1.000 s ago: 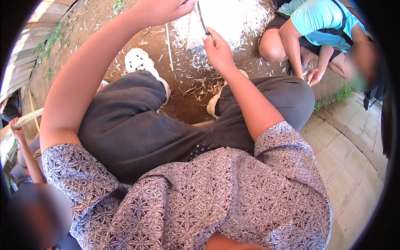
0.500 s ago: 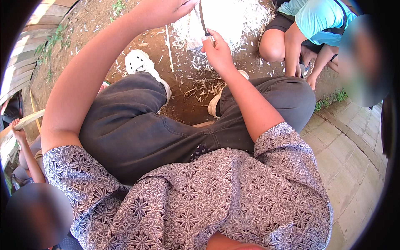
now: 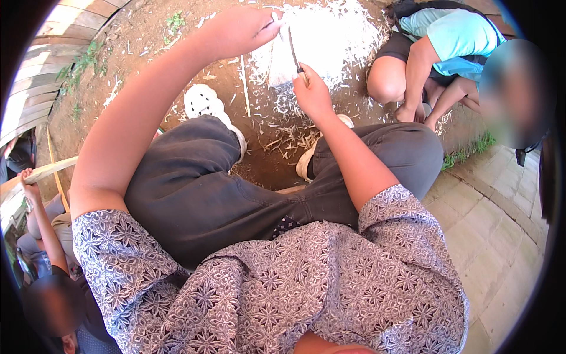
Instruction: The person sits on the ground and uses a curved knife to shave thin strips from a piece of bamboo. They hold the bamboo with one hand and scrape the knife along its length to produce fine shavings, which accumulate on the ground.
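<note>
My right hand (image 3: 312, 94) is closed around the handle of a knife (image 3: 295, 52), its thin dark blade pointing away from me. Across from the blade, my left hand (image 3: 259, 30) is closed, fingertips pinched together beside the knife's tip. Something small and pale shows at those fingertips, too washed out by glare to name. Under both hands lies a bright, overexposed heap of pale shavings (image 3: 348, 44) on the bare soil. Both forearms reach out over my bent knees in dark trousers (image 3: 194, 177).
A person in a turquoise shirt (image 3: 463, 36) squats at the right, hands near their feet. Another person's hand (image 3: 28, 178) at the left touches a long pale wooden piece (image 3: 50, 171). A thin pale stick (image 3: 245, 88) lies on the soil. Paving (image 3: 477, 236) covers the right side.
The whole view has shifted, so the scene sits lower. My right hand has drawn the knife slightly toward me, and its tip now shows beside my left fingertips.
</note>
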A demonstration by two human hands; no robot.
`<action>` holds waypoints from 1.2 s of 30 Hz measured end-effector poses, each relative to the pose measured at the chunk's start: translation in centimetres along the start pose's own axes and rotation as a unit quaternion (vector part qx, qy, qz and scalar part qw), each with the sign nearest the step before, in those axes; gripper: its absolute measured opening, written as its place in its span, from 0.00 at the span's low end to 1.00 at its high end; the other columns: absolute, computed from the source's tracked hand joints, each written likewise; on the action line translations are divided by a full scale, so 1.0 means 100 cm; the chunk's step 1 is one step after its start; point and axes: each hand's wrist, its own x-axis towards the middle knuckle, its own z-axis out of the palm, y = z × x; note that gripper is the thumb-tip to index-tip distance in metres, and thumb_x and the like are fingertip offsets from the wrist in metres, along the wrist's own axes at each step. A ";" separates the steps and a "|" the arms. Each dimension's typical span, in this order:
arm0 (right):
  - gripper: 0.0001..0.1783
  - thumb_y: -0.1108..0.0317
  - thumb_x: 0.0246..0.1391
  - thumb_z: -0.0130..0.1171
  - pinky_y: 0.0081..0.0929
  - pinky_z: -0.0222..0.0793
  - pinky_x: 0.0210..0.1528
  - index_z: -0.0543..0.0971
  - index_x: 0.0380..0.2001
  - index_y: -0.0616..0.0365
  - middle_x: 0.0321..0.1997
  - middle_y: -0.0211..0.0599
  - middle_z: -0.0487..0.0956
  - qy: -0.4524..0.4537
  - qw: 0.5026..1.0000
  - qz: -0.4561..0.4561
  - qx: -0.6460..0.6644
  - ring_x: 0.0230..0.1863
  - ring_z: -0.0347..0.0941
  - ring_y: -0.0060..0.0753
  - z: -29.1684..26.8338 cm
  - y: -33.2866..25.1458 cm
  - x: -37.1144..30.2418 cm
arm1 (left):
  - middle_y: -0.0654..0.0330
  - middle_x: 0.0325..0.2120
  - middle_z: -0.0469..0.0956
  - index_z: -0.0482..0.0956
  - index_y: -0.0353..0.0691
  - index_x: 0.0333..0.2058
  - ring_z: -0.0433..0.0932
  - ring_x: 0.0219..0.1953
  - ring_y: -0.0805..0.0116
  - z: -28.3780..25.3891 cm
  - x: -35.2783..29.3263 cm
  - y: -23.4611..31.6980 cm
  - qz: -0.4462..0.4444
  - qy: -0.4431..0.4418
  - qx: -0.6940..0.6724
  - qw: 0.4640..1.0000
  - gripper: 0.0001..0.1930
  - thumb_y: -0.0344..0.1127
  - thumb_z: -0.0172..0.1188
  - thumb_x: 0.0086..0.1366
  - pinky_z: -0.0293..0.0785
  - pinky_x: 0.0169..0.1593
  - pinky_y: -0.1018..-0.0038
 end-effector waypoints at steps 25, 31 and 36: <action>0.24 0.63 0.68 0.50 0.28 0.73 0.43 0.73 0.65 0.56 0.37 0.41 0.84 0.009 0.999 -0.025 0.042 0.34 0.77 0.27 0.005 0.000 -0.001 | 0.44 0.25 0.80 0.76 0.38 0.47 0.81 0.33 0.41 -0.008 -0.003 0.008 -0.018 -0.012 -0.012 1.000 0.15 0.43 0.49 0.73 0.75 0.38 0.49; 0.28 0.62 0.72 0.46 0.24 0.70 0.32 0.63 0.71 0.55 0.28 0.29 0.79 -0.057 0.994 0.054 0.073 0.25 0.71 0.20 -0.001 -0.012 -0.005 | 0.43 0.26 0.79 0.75 0.38 0.47 0.80 0.33 0.41 -0.013 -0.002 0.016 -0.032 -0.042 -0.048 0.997 0.15 0.42 0.48 0.73 0.73 0.38 0.49; 0.26 0.61 0.71 0.46 0.28 0.74 0.34 0.64 0.68 0.60 0.29 0.33 0.82 -0.147 0.982 0.085 0.084 0.26 0.77 0.24 0.004 -0.009 -0.008 | 0.44 0.24 0.79 0.76 0.35 0.36 0.79 0.31 0.40 0.002 -0.007 0.006 0.024 0.015 -0.106 0.994 0.18 0.46 0.48 0.72 0.74 0.38 0.50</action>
